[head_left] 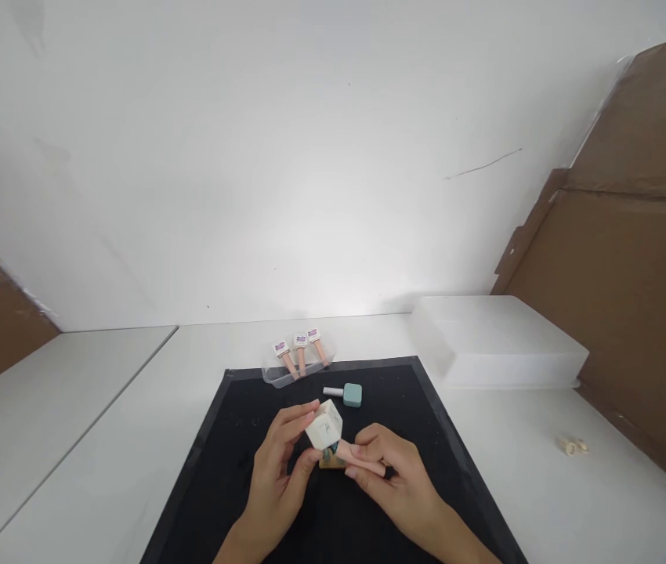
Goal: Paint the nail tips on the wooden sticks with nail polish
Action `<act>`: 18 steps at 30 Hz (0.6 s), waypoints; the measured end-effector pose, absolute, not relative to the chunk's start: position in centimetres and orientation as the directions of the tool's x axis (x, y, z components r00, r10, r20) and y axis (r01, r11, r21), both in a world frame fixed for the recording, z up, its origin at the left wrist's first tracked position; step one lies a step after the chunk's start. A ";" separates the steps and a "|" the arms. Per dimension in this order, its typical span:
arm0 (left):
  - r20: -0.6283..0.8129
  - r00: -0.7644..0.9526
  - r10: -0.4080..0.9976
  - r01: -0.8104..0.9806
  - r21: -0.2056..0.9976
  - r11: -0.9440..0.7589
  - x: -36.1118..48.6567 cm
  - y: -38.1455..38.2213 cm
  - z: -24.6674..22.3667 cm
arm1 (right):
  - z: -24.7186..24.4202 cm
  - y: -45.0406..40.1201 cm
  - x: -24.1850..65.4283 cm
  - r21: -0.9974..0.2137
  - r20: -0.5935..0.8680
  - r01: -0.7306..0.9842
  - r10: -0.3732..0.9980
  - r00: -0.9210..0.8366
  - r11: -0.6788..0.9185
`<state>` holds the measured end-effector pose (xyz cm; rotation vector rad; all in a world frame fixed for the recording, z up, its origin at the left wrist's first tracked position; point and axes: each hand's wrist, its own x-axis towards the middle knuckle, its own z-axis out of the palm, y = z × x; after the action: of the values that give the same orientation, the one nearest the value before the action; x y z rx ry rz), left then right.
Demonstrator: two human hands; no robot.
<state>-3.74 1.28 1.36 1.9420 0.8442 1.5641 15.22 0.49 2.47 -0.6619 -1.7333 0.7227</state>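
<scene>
Above the black mat (392,501), I hold a white, blocky nail polish bottle (324,425) tilted between my two hands. My left hand (280,462) is closed on the bottle's body, with fingertips at its top edge and the thumb below. The fingers of my right hand (395,470) pinch the long pink cap (362,457). Whether cap and bottle are joined cannot be made out. Partly hidden beneath them is a small yellowish piece with blue-green patterning (331,460). Just beyond, a mint green bottle with a white cap (352,395) lies on the mat.
A clear plastic tray (279,380) at the mat's far edge holds three white bottles with pink caps (301,342). To the right stands a white translucent box (503,345). Small cream-coloured rings (571,446) lie on the white table near the brown cardboard wall (632,337).
</scene>
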 end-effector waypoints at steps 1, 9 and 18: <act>0.661 0.142 0.737 0.131 0.725 -0.676 -3.7 1.3 1.3 | 2.5 0.5 15.1 -0.784 0.595 0.039 0.768 -0.237 0.620; 0.622 0.080 0.779 0.021 0.780 -0.625 -3.2 0.9 1.5 | 2.1 0.5 14.5 -0.939 0.235 -0.315 0.923 -0.303 0.136; 0.496 -0.168 0.852 -0.037 0.860 -0.509 -2.5 1.0 2.7 | 3.5 0.5 14.8 -0.956 0.083 -0.294 0.949 -0.303 -0.010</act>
<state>-2.49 0.99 2.66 1.4453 0.9627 1.7502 14.79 0.49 3.50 -0.7910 -1.2200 1.5327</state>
